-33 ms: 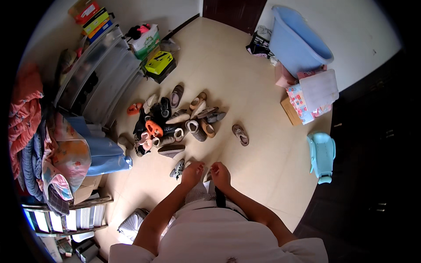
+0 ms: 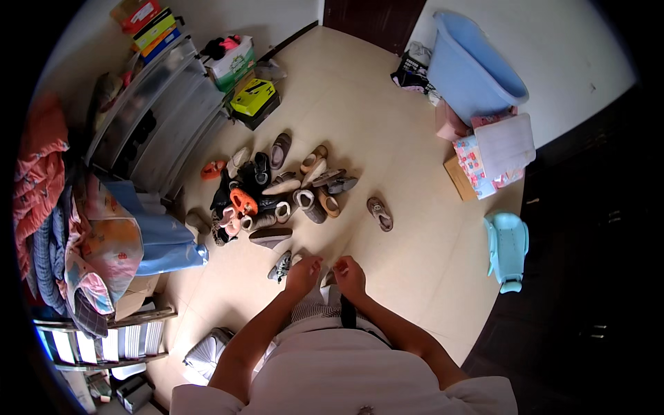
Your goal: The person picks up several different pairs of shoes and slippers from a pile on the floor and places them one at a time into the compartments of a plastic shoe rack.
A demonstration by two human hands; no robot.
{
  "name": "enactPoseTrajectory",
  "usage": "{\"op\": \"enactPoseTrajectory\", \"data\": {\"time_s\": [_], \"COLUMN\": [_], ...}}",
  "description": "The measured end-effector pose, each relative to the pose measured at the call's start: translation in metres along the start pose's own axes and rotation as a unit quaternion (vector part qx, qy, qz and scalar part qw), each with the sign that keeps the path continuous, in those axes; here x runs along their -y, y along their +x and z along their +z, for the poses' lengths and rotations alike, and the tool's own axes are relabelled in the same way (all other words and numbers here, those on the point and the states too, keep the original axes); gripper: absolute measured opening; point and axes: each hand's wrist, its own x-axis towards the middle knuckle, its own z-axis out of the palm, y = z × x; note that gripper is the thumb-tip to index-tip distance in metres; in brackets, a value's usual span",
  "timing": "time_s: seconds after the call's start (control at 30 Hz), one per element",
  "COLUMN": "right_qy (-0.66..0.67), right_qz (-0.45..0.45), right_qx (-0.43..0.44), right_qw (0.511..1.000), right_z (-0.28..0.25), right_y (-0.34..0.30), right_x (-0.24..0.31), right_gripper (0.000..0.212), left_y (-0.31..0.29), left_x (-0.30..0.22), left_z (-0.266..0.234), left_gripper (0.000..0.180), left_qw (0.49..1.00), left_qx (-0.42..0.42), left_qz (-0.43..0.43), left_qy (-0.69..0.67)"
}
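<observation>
Both of my hands hover in front of my waist, a small gap between them. My left hand (image 2: 304,274) has its fingers curled in, and nothing shows in them. Curled likewise, my right hand (image 2: 350,274) shows nothing held. A grey lace-up shoe (image 2: 280,267) lies on the floor just left of my left hand. Ahead is a jumbled pile of shoes: an orange clog (image 2: 243,202), a grey fleece-lined boot (image 2: 308,206), tan slippers (image 2: 329,202) and several others. One brown shoe (image 2: 380,214) sits apart to the right of the pile.
A clear-fronted drawer rack (image 2: 155,117) stands at the left, near a yellow shoebox (image 2: 254,97). Folded bedding (image 2: 41,166) is heaped at the far left. To the right are a blue tub (image 2: 470,69), a white plastic lid (image 2: 506,145), a turquoise child's seat (image 2: 508,249) and dark cabinets (image 2: 574,277).
The view has shifted very slightly. My hands and the shoes stay where they were.
</observation>
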Motion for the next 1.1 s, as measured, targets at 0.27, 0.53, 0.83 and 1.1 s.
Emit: {"op": "enactPoseTrajectory", "data": {"time_s": [0.27,0.53,0.83,1.1], "right_qy": [-0.032,-0.01,0.047,0.022], "right_qz": [0.045,0.007,0.063,0.003], "right_qx": [0.022,-0.047,-0.004,-0.054], "right_qw": [0.998,0.999,0.997,0.998], "right_z": [0.035,0.038,-0.031,-0.15], "right_y": [0.038,0.054,0.079,0.112], "right_x": [0.013,-0.009,-0.042,-0.102], "right_gripper": [0.014,0.008,0.013,0.013], "left_y": [0.035,0.083,0.109,0.141], "left_x": [0.015,-0.005,-0.024,-0.092], "left_z": [-0.039,-0.065,0.023,0.134], "left_gripper": [0.019,0.023,0.041,0.036], "left_qw": [0.992,0.991,0.973,0.966], "left_qx": [0.072,0.119,0.163,0.158], "left_qz": [-0.029,-0.001,0.071,0.169], "left_qy": [0.097,0.054,0.147,0.113]}}
